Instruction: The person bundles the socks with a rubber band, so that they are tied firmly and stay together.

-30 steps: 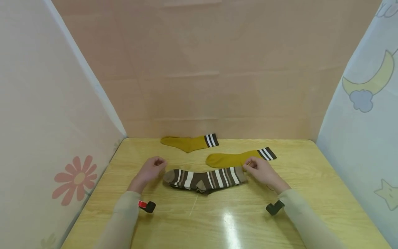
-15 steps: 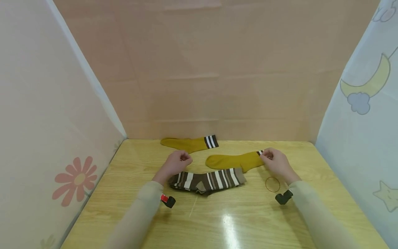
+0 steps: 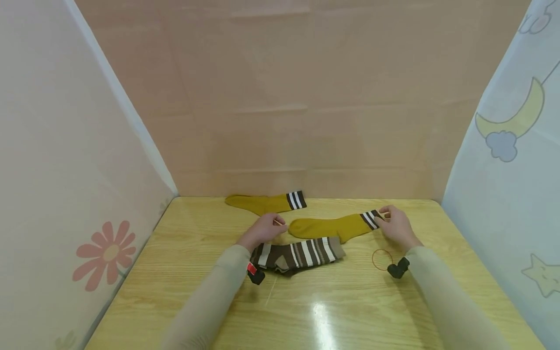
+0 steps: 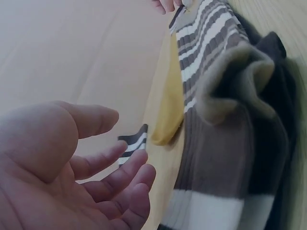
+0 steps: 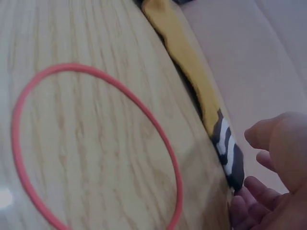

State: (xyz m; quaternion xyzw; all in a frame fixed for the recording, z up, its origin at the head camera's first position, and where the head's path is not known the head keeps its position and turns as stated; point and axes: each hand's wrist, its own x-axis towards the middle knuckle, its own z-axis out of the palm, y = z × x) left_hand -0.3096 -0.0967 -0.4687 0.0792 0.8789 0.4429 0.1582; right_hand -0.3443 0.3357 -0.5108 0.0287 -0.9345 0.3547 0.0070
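A mustard sock (image 3: 328, 226) with a dark cuff and white stripes lies flat on the table. My right hand (image 3: 397, 226) is at its cuff, fingertips right at the edge; in the right wrist view the thumb stands apart from the dark cuff (image 5: 235, 165). Near the toe end, my left hand (image 3: 265, 228) hovers with loosely bent fingers and nothing between them. In front of it lie brown-and-white striped socks (image 3: 302, 255), stacked together, their left end hidden by the left wrist. The left wrist view shows their folded heel (image 4: 230, 81) close up.
Another mustard sock (image 3: 258, 201) lies farther back along the table's rear edge, partly covered by the left hand. A thin red rubber band (image 3: 382, 260) rests on the table (image 3: 350, 311) by the right wrist. Fabric walls enclose the back and both sides.
My left hand has moved right, from beside the striped socks' toe to the nearer mustard sock's toe. My right hand has shifted right to that sock's cuff, uncovering the rubber band.
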